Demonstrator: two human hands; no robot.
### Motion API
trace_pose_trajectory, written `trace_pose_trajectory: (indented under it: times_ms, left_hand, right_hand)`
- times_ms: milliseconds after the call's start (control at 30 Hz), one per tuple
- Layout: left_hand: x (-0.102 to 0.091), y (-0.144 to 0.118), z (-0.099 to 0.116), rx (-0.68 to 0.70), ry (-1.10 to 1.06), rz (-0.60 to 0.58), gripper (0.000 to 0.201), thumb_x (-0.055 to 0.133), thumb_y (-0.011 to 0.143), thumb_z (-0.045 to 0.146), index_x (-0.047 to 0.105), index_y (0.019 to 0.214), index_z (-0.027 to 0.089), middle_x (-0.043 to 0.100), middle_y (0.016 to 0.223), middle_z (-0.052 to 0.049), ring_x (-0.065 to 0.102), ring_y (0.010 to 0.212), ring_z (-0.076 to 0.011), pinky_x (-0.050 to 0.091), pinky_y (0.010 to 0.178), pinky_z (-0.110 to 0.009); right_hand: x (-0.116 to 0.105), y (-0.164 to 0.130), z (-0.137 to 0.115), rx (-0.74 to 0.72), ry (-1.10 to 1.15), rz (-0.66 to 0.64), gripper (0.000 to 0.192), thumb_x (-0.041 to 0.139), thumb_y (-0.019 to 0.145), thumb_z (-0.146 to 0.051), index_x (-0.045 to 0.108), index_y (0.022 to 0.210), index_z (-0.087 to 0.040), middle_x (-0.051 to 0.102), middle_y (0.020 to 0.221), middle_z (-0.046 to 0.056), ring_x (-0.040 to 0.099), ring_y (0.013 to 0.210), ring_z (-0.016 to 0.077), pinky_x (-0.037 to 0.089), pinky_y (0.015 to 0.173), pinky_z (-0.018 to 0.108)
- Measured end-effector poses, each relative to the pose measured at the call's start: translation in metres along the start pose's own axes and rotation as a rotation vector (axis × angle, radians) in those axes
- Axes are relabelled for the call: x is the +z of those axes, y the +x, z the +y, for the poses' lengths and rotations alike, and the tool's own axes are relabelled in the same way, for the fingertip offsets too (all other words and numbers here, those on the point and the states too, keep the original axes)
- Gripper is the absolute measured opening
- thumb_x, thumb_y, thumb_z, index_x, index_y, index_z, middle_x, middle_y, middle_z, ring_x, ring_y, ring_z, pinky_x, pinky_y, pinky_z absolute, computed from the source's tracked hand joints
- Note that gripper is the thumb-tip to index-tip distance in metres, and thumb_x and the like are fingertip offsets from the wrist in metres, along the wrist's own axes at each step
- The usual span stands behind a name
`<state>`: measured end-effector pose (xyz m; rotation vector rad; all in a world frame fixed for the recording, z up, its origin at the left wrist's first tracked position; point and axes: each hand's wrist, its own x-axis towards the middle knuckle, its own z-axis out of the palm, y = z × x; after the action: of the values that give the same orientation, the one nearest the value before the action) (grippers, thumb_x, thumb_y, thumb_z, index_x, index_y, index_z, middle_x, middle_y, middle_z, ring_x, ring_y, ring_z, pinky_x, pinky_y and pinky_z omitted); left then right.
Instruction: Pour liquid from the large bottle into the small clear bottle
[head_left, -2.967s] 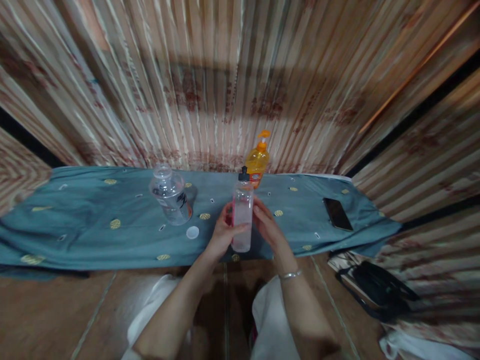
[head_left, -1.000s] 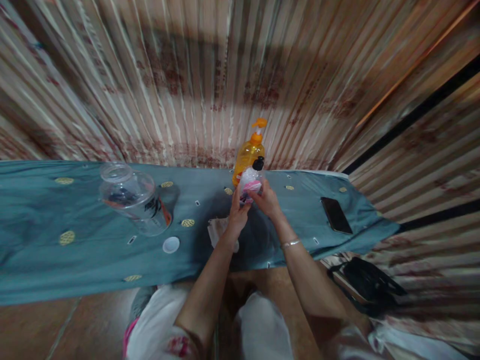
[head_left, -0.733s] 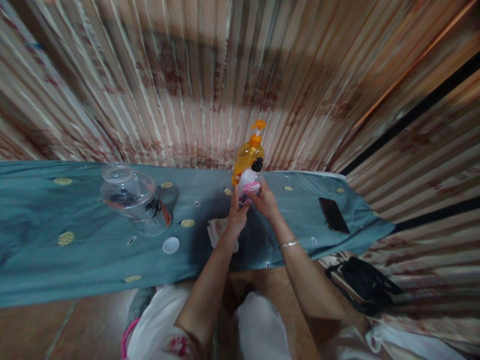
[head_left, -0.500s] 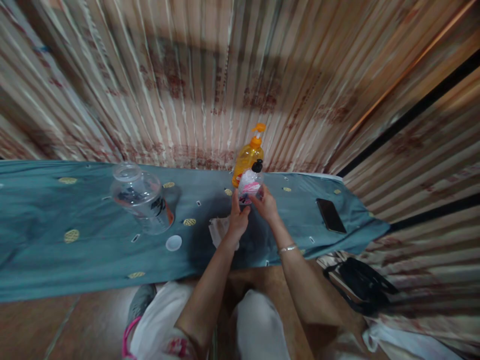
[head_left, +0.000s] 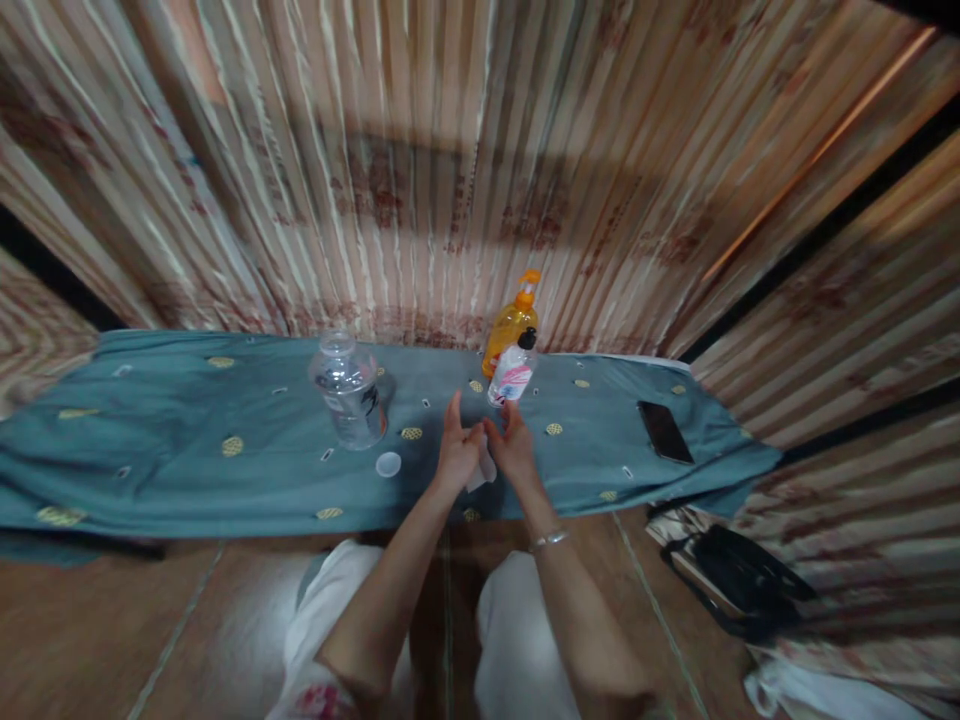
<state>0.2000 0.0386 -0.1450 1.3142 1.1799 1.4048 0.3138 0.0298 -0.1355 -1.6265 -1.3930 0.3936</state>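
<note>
In the middle of the cloth-covered table, a crumpled white tissue [head_left: 484, 470] shows between my two hands. My left hand [head_left: 457, 452] pinches it from the left, with one finger pointing up and away. My right hand [head_left: 516, 448], a bracelet on its wrist, pinches it from the other side; the fingertips nearly meet. Just beyond my fingers stands a clear pump bottle [head_left: 514, 378] with a black top and a pink-and-white label, touched by neither hand as far as I can see. Behind it is an orange pump bottle [head_left: 510, 332], partly hidden.
A large transparent plastic jar [head_left: 351, 395] without a lid stands on the left, a round white cap [head_left: 388, 464] near its base. A black phone [head_left: 664, 432] lies toward the right end. Pleated curtains [head_left: 420, 200] hang behind. A black bag [head_left: 750, 575] sits low at the right.
Both hands have let go of the clear pump bottle, which now stands in front of the orange one. They have drawn back toward me and come together at the tissue. The view has shifted somewhat.
</note>
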Motion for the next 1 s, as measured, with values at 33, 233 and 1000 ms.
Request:
trace_pose_trajectory:
  times_ms: [33, 233, 1000]
  left_hand:
    - [-0.008, -0.001, 0.002, 0.001, 0.007, 0.0, 0.069, 0.062, 0.083, 0.016, 0.045, 0.149, 0.024, 0.043, 0.161, -0.012, 0.037, 0.151, -0.0289, 0.029, 0.124, -0.05]
    - [-0.054, -0.009, 0.009, -0.004, 0.041, 0.001, 0.065, 0.064, 0.085, 0.021, 0.047, 0.147, 0.024, 0.047, 0.159, -0.012, 0.044, 0.147, -0.0293, 0.033, 0.123, -0.05]
    - [-0.161, -0.033, 0.056, 0.33, 0.403, 0.099, 0.073, 0.068, 0.082, 0.033, 0.043, 0.148, 0.015, 0.049, 0.152, -0.021, 0.042, 0.144, -0.0352, 0.028, 0.122, -0.057]
  right_hand:
    - [0.005, -0.003, -0.007, -0.006, 0.002, -0.014, 0.055, 0.061, 0.087, -0.035, 0.052, 0.137, -0.015, 0.067, 0.134, 0.02, 0.065, 0.126, 0.0307, 0.054, 0.102, 0.049]
    - [0.026, -0.026, -0.043, -0.031, 0.001, -0.098, 0.05, 0.061, 0.089, -0.032, 0.056, 0.136, -0.015, 0.07, 0.129, 0.018, 0.067, 0.122, 0.0291, 0.054, 0.102, 0.045]
    - [0.063, -0.064, -0.093, -0.328, -0.357, -0.577, 0.068, 0.076, 0.083, -0.044, 0.056, 0.135, -0.006, 0.055, 0.145, 0.026, 0.049, 0.139, 0.0357, 0.037, 0.117, 0.049]
